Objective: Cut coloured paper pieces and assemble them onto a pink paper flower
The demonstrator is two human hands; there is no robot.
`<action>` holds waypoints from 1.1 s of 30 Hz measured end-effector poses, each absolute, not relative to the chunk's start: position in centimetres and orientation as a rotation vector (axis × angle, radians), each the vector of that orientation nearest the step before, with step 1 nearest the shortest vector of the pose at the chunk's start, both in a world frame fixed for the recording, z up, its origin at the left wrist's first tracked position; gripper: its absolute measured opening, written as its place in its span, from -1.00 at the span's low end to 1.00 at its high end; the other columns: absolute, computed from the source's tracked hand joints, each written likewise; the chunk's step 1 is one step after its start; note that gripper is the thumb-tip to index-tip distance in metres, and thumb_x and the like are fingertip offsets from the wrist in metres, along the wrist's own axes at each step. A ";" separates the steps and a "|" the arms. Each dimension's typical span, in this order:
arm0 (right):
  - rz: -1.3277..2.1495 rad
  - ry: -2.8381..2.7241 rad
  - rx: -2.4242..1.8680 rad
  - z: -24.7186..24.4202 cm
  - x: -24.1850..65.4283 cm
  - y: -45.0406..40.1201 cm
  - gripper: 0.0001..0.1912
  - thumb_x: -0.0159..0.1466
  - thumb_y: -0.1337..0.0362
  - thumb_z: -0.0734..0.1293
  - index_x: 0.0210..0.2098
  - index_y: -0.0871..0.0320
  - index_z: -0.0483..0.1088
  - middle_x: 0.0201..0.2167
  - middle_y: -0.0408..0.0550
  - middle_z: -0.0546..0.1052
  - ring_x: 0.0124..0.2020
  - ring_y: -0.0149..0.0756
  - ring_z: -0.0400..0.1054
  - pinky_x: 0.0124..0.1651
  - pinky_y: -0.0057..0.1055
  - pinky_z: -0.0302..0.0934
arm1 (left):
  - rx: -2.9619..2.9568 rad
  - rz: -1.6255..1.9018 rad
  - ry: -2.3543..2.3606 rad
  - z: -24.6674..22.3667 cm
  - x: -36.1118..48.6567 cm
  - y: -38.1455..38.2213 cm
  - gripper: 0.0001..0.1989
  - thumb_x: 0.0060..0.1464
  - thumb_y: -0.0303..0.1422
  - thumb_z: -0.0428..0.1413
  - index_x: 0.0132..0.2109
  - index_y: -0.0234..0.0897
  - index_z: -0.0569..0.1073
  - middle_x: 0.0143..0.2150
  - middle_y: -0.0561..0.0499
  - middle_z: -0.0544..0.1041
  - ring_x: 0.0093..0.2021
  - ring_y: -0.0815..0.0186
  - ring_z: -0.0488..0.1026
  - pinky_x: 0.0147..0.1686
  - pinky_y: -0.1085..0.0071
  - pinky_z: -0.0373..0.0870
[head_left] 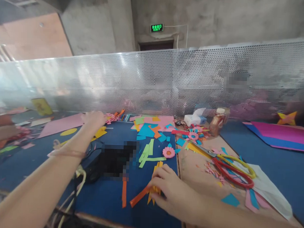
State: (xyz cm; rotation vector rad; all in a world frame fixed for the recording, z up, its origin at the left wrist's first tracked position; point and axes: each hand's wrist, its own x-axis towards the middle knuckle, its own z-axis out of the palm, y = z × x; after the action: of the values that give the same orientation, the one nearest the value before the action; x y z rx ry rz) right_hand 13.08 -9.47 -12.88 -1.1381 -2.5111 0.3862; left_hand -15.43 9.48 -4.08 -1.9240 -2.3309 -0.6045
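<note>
My right hand (pixel 168 187) is closed with its fingertips on a yellow-orange folded paper piece (pixel 154 190) with pointed ends, low over the blue table. An orange paper strip (pixel 139 196) touches that piece, and another orange strip (pixel 124 193) lies to its left. Stretched far forward, my left hand (pixel 94 119) is near a pink paper flower (pixel 111 118) and the edge of a pink sheet (pixel 62 124); its fingers are blurred and partly hidden. Between the hands are light green strips (pixel 147 153) and a pink flower with an orange centre (pixel 168 152).
Scissors with red and yellow handles (pixel 229 170) lie on a brown board (pixel 197 172) among paper scraps. A tissue pack (pixel 194 119) and a bottle (pixel 218 122) stand behind. Cables and a dark object (pixel 112 161) lie centre-left. Another person's arm (pixel 3 133) enters from the left. A perforated metal screen (pixel 143 83) borders the table.
</note>
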 end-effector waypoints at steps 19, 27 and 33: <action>0.911 -2.397 -1.317 -6.3 17.8 -3.9 -0.85 0.14 0.23 0.23 -0.38 0.18 0.35 -0.43 -0.13 0.46 -0.40 -0.41 0.32 -0.40 -0.51 0.10 | -3.943 -0.366 -1.082 -8.1 -1.2 1.8 -0.84 -0.04 -0.30 0.12 -0.32 -0.26 0.54 -0.44 0.04 0.53 -0.38 0.37 0.43 -0.39 0.51 0.27; 0.681 -2.443 -1.352 -6.6 20.0 -3.6 -0.81 0.16 0.15 0.22 -0.38 0.13 0.35 -0.41 -0.15 0.45 -0.41 -0.41 0.27 -0.46 -0.51 0.03 | -4.019 -0.603 -1.235 -9.7 0.2 1.2 -0.84 -0.14 -0.28 0.20 -0.37 -0.26 0.56 -0.48 0.05 0.52 -0.43 0.37 0.43 -0.35 0.50 0.32; 0.638 -2.410 -1.403 -6.0 19.7 -4.2 -0.77 0.19 0.08 0.20 -0.38 0.12 0.30 -0.44 -0.19 0.47 -0.46 -0.44 0.26 -0.50 -0.52 0.02 | -4.005 -0.623 -1.353 -10.4 0.4 1.2 -0.76 -0.10 -0.24 0.17 -0.30 -0.31 0.56 -0.44 -0.02 0.53 -0.44 0.38 0.38 -0.41 0.49 0.27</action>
State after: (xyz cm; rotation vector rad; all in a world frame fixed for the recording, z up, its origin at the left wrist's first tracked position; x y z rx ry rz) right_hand 19.75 -4.18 -6.01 -1.4029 -2.4096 0.6376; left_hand 0.43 1.21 -10.43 -4.0046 -1.3525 -0.6228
